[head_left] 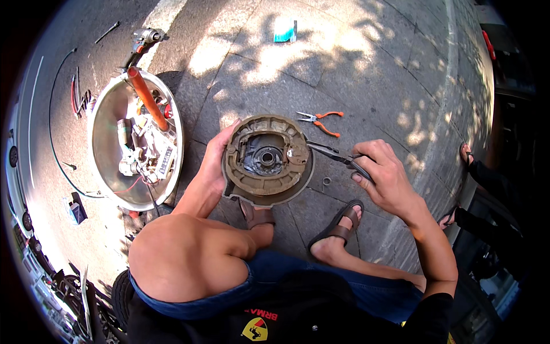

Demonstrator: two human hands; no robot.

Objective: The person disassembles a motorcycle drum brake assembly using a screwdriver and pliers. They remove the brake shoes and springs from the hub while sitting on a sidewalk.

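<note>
A round drum brake plate (268,184) with curved brake shoes (263,122) is held tilted up above the pavement. My left hand (215,156) is closed around its left edge; the fingertips are hidden behind it. My right hand (382,175) grips dark-handled pliers (338,156), their narrow jaws parted and reaching to the right edge of the brake shoes. Whether the tips touch a part there is too small to tell. A spring (243,152) shows at the left inside the shoes, and a round hub hole (267,158) sits in the middle.
Orange-handled pliers (322,120) lie beyond the brake plate, and a small metal ring (326,181) lies near my sandalled foot. To the left stands a metal basin (103,166) with parts and an orange-handled tool (148,98). A power tool (143,43) lies behind it. Someone's feet (467,153) are at right.
</note>
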